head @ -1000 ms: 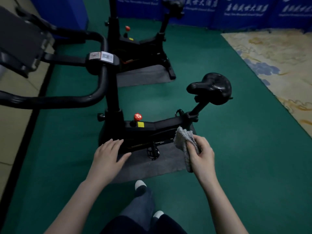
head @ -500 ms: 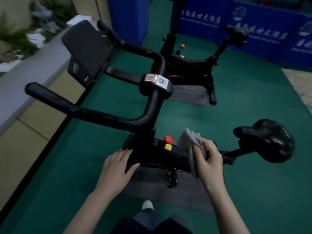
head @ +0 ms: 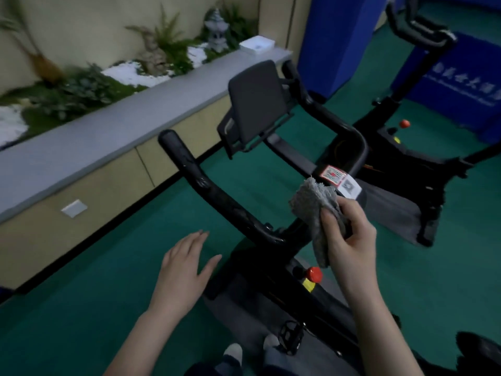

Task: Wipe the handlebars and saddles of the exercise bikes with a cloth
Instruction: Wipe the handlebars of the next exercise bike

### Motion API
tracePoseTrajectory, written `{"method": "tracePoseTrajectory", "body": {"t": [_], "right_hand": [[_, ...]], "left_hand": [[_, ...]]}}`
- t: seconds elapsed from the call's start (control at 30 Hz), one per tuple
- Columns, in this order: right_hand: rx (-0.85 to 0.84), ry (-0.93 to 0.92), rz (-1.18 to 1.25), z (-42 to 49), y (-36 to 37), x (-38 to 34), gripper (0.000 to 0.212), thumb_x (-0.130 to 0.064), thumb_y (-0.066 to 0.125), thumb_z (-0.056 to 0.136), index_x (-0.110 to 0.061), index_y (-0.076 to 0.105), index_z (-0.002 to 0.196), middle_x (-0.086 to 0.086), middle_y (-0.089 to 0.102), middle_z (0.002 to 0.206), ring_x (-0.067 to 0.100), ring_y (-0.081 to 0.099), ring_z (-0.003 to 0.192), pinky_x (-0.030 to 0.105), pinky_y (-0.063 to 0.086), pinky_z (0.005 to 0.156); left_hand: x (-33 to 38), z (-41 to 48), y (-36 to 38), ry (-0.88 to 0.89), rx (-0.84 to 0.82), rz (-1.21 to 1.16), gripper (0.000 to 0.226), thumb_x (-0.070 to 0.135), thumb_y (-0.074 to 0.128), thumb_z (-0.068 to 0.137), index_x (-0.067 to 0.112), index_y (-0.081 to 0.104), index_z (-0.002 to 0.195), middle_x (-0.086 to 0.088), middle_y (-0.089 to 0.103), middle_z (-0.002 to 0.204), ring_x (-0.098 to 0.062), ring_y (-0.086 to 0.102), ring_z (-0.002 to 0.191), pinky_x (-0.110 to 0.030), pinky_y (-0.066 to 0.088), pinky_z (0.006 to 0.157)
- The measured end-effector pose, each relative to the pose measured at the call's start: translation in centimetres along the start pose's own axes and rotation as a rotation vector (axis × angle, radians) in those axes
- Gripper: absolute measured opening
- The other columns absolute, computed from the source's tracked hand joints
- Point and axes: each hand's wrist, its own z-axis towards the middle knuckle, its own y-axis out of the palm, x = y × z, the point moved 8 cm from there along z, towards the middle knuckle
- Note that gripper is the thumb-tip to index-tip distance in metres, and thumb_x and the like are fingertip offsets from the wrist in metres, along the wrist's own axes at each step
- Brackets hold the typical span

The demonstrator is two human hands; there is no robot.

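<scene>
1. Right hand pinches the bunched grey cloth, which hangs in front of the handlebar centre. Contact unclear.
2. Left hand flat, fingers spread, holding nothing.
3. Near handlebar arm: long axis runs up-left from centre, tip toward the ledge.
4. Stickers just above the cloth: red-white label and QR code, text unreadable.
5. Blue banner: white writing, blurred.

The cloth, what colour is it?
Grey; the head view shows the cloth gripped in the right hand.

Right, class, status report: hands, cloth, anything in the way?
Right hand grips cloth beside handlebars centre; contact unclear. Left hand open, empty. Nothing seen blocking.
</scene>
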Motion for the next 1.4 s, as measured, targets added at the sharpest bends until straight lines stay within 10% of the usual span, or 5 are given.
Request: {"method": "tracePoseTrajectory", "body": {"t": [0.53, 1.1, 1.23, 1.4], "right_hand": [[-0.563, -0.285, 0.114, 6.3, 10.6, -2.9, 0.019, -0.013, 0.050, 0.089, -0.013, 0.064, 0.103, -0.006, 0.060, 0.097, 0.003, 0.057, 0.092, 0.013, 0.042, 0.078], [-0.684, -0.738, -0.113, 11.0, 24.9, -13.2, 0.025, 0.003, 0.052, 0.089, -0.001, 0.064, 0.110, 0.010, 0.065, 0.107, 0.025, 0.052, 0.103, 0.019, 0.034, 0.083], [-0.991, -0.594, -0.207, 10.7, 28.1, -11.8, 0.024, -0.003, 0.049, 0.091, -0.014, 0.065, 0.105, -0.005, 0.065, 0.090, 0.009, 0.057, 0.085, 0.015, 0.040, 0.071], [-0.916, -0.279, -0.191, 12.8, 28.3, -9.3, 0.017, -0.012, 0.045, 0.095, -0.013, 0.062, 0.096, 0.010, 0.066, 0.091, 0.025, 0.059, 0.092, 0.028, 0.044, 0.071]], "left_hand": [[0.6, 2.3, -7.4, -0.306, 0.457, -0.151, 0.069, 0.061, 0.028, 0.089, 0.022, 0.034, 0.145, 0.004, 0.039, 0.147, -0.014, 0.032, 0.136, -0.034, 0.025, 0.114], [0.5, 8.1, -10.7, -0.248, 0.694, -1.281, 0.035, -0.008, 0.056, 0.088, 0.011, 0.056, 0.118, -0.004, 0.064, 0.097, 0.003, 0.063, 0.079, -0.018, 0.053, 0.077], [0.4, 7.9, -10.6, -0.233, 0.683, -1.317, 0.039, -0.010, 0.057, 0.087, 0.012, 0.057, 0.118, -0.001, 0.064, 0.094, 0.005, 0.063, 0.079, -0.014, 0.051, 0.073], [0.2, 8.1, -10.7, -0.215, 0.678, -1.327, 0.041, -0.011, 0.059, 0.085, 0.016, 0.056, 0.115, -0.001, 0.064, 0.096, 0.005, 0.063, 0.082, -0.014, 0.051, 0.077]]}}
